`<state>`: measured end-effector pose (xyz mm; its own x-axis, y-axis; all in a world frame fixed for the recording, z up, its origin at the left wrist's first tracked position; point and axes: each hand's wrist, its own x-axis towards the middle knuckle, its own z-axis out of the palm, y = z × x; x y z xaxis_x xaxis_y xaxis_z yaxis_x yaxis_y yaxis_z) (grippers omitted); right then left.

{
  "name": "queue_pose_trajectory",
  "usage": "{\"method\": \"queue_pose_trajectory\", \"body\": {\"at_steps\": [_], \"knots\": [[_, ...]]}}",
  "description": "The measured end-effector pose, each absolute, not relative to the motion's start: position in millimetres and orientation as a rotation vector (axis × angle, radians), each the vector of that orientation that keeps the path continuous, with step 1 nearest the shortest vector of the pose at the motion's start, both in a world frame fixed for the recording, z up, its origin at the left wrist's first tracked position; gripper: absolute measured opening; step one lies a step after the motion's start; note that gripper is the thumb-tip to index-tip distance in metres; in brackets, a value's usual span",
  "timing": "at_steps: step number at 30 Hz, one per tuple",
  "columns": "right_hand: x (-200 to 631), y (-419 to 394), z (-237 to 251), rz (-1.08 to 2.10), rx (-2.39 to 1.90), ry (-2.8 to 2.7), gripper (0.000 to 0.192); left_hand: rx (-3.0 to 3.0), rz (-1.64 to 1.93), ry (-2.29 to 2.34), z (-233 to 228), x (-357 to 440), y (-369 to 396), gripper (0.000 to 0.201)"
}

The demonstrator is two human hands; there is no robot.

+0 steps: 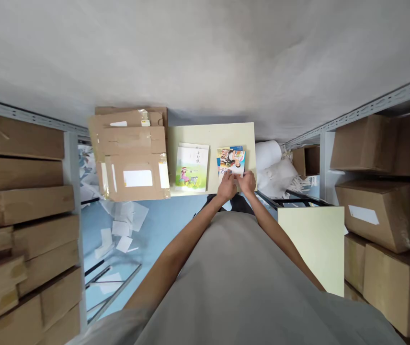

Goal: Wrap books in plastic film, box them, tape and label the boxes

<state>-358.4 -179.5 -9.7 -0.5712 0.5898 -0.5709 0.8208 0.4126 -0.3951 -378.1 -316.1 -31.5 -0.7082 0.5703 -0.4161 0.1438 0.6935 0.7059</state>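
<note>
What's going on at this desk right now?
A person stands at a pale desk, both hands on the near edge of a small stack of colourful books: left hand and right hand side by side. How tight either grip is cannot be told. To the left on the desk lies a second book stack with a green picture cover, untouched. Flattened cartons sit at the desk's left end, and shelves of boxes flank both sides.

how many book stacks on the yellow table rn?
2. One book stack lies mid-table beside the cardboard box; the other stack is under the left hand and right hand. Books beneath are hidden.
</note>
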Motion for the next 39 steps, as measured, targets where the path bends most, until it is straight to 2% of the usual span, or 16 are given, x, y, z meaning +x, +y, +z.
{"method": "queue_pose_trajectory", "body": {"at_steps": [5, 13, 16, 20, 23, 26, 28, 30, 33, 36, 39], "knots": [[-363, -185, -3, -0.902, 1.331, 2.202, 0.039, 0.631, 0.911, 2.107, -27, -401, -332, 0.067], [-355, -219, 21, -1.008, 1.278, 2.286, 0.021, 0.651, 0.927, 1.947, -18, -433, -363, 0.07], [-346, -231, 35, -1.004, 1.235, 2.37, 0.025, 0.651, 0.941, 1.893, -6, -443, -376, 0.077], [-328, -231, 67, -1.043, 1.155, 2.475, 0.026, 0.859, 1.131, 2.056, 30, -456, -384, 0.09], [-304, -220, 100, -1.076, 1.076, 2.543, 0.019, 1.173, 1.129, 2.038, 62, -466, -375, 0.08], [-273, -210, 132, -1.086, 1.087, 2.62, 0.015, 1.411, 0.981, 1.807, 82, -467, -357, 0.054], [-250, -206, 148, -1.11, 1.186, 2.671, 0.031, 1.438, 0.902, 1.648, 88, -460, -344, 0.033], [-226, -204, 160, -1.185, 1.354, 2.75, 0.054, 1.385, 0.908, 1.545, 92, -447, -331, 0.024], [-187, -202, 168, -1.357, 1.763, 2.897, 0.082, 1.206, 1.069, 1.464, 102, -422, -311, 0.041], [-148, -203, 166, -1.637, 2.26, 2.765, 0.101, 0.99, 1.188, 1.375, 120, -389, -287, 0.056], [-111, -205, 157, -2.105, 2.42, 2.429, 0.098, 0.873, 1.193, 1.28, 138, -351, -258, 0.063]]}}
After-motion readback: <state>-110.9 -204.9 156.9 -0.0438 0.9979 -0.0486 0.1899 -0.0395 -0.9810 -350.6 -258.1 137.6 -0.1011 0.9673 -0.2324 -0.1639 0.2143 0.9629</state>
